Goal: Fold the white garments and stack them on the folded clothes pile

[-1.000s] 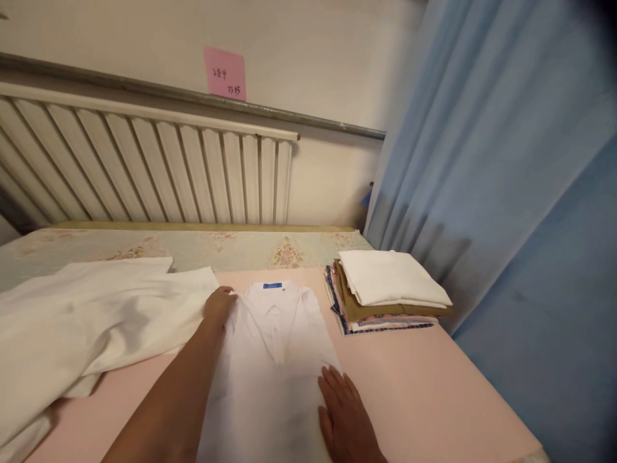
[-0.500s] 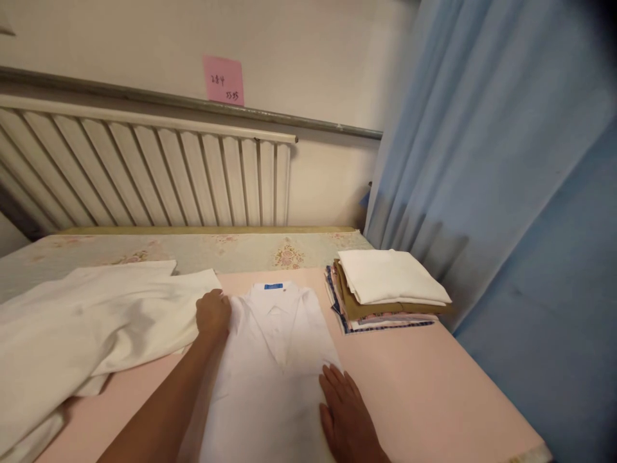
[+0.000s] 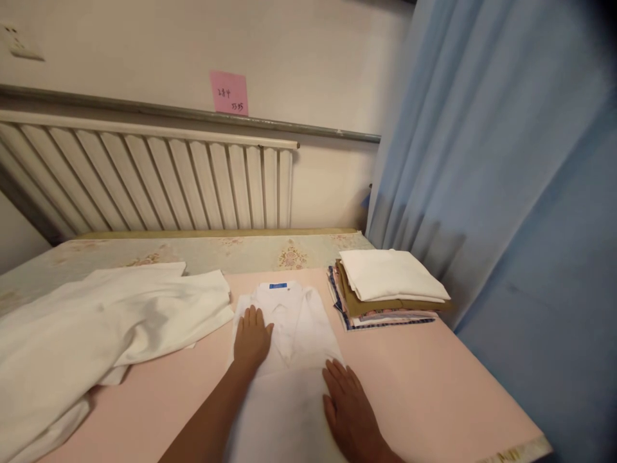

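Observation:
A white shirt (image 3: pixel 289 399) with a collar and a blue neck label lies front up, narrowed into a long strip on the pink cloth (image 3: pixel 424 399). My left hand (image 3: pixel 252 341) rests flat on the shirt's left shoulder area, fingers stretched out. On the shirt's right edge, lower down, my right hand (image 3: pixel 351 408) lies flat with its fingers extended. Neither hand grips anything. The shirt's lower end runs out of view at the bottom, partly between my forearms.
To the left spreads a rumpled white garment (image 3: pixel 159 321). A stack of folded clothes (image 3: pixel 393 276), white on top, sits at the right by a blue curtain (image 3: pixel 482 161). Behind the floral bedding (image 3: pixel 255 247) stands a radiator (image 3: pixel 193 180); a pink note (image 3: pixel 229 93) is on the wall.
My left hand has moved from the shirt's left edge, where its fingers were curled, onto the shirt and flattened. My right hand stays on the right edge. The view has shifted slightly.

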Action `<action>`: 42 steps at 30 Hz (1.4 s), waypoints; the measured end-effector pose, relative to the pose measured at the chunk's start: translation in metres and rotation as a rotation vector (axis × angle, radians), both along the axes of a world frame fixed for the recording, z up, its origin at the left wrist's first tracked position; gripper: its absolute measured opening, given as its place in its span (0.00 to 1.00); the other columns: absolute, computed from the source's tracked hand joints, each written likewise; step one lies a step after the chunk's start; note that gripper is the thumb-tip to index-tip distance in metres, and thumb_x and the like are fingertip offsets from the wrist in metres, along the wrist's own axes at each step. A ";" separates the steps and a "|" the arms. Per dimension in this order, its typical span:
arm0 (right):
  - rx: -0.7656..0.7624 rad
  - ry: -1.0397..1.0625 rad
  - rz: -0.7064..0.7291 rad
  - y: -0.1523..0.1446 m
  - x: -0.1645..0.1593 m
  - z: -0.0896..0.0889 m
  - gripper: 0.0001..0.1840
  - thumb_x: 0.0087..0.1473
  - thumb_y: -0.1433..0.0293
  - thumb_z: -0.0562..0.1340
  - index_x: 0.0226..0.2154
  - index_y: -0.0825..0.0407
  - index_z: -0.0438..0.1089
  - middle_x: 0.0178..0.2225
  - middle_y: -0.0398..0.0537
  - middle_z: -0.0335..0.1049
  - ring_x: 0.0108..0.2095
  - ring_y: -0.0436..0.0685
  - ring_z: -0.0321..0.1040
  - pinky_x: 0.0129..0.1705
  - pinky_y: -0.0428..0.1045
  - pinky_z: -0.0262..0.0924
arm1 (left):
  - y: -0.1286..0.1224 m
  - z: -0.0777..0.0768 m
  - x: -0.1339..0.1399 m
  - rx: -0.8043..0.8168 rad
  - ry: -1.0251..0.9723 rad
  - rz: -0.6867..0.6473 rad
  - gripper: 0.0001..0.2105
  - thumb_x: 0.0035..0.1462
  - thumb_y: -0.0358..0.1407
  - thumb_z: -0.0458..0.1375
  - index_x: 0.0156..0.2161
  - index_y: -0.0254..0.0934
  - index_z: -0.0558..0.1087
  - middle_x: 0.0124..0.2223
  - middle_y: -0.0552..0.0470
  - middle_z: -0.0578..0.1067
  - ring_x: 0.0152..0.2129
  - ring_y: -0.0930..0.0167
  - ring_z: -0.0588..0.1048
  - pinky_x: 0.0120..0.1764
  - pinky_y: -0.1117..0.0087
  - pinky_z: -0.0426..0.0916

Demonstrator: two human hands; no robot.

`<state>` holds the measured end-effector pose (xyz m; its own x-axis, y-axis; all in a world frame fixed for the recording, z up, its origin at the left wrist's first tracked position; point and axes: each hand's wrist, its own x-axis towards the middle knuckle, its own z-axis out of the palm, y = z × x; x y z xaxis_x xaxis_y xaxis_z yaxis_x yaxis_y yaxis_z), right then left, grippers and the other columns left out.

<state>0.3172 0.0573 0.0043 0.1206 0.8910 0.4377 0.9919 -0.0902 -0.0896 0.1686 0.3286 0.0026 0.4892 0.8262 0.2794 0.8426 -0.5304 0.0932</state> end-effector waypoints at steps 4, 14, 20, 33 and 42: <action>-0.025 0.031 -0.007 -0.001 0.000 0.000 0.26 0.58 0.74 0.53 0.59 0.52 0.61 0.61 0.49 0.58 0.62 0.61 0.53 0.61 0.61 0.54 | 0.010 0.001 0.004 0.030 0.015 0.011 0.30 0.62 0.45 0.44 0.62 0.23 0.58 0.66 0.31 0.55 0.64 0.53 0.50 0.63 0.53 0.45; 0.021 0.175 -0.045 0.003 -0.006 0.003 0.23 0.58 0.71 0.55 0.56 0.51 0.65 0.59 0.49 0.62 0.61 0.59 0.54 0.63 0.59 0.48 | -0.003 0.012 0.000 -0.044 0.053 0.039 0.27 0.64 0.43 0.43 0.62 0.28 0.59 0.65 0.36 0.58 0.63 0.55 0.54 0.60 0.53 0.51; -0.007 0.190 -0.047 0.003 -0.007 0.010 0.23 0.57 0.71 0.55 0.55 0.52 0.66 0.59 0.49 0.62 0.61 0.60 0.55 0.63 0.59 0.49 | -0.079 0.021 -0.003 -0.047 0.026 -0.008 0.25 0.64 0.41 0.41 0.62 0.29 0.60 0.66 0.39 0.58 0.64 0.57 0.52 0.61 0.53 0.50; 0.048 0.152 -0.032 0.002 -0.007 0.003 0.21 0.59 0.71 0.53 0.54 0.54 0.66 0.58 0.51 0.64 0.61 0.60 0.56 0.63 0.58 0.46 | -0.178 0.005 -0.034 -0.005 0.060 -0.083 0.24 0.62 0.40 0.45 0.62 0.35 0.62 0.65 0.45 0.59 0.63 0.59 0.55 0.61 0.51 0.52; 0.109 0.120 -0.032 0.000 -0.008 -0.005 0.20 0.61 0.70 0.52 0.54 0.53 0.67 0.56 0.50 0.65 0.60 0.59 0.56 0.62 0.58 0.47 | -0.179 -0.002 -0.069 0.051 0.034 -0.048 0.26 0.64 0.45 0.42 0.63 0.38 0.59 0.66 0.49 0.57 0.64 0.59 0.53 0.61 0.51 0.52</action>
<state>0.3097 0.0576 -0.0012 0.2053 0.8339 0.5123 0.9702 -0.1045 -0.2187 0.1000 0.1496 0.0007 0.5380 0.7864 0.3035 0.8181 -0.5739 0.0370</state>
